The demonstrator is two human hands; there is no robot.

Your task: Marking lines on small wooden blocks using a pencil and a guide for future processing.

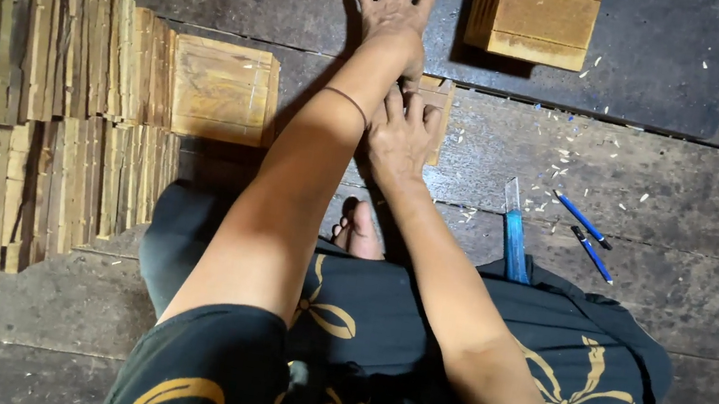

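- My left hand is lying flat on the floor, fingers spread, holding nothing — just beyond the small wooden block.
- My right hand is pressing on that block, fingers together — nearer, covering its near-left part; long axis hidden.

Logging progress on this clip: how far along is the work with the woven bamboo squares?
Done: rows of flat tan woven bamboo squares lie overlapped on the left. In hand: right hand presses a small bamboo piece on the dark wooden floor; left hand is spread flat beyond it. Left: a thick stack of bamboo squares sits ahead.
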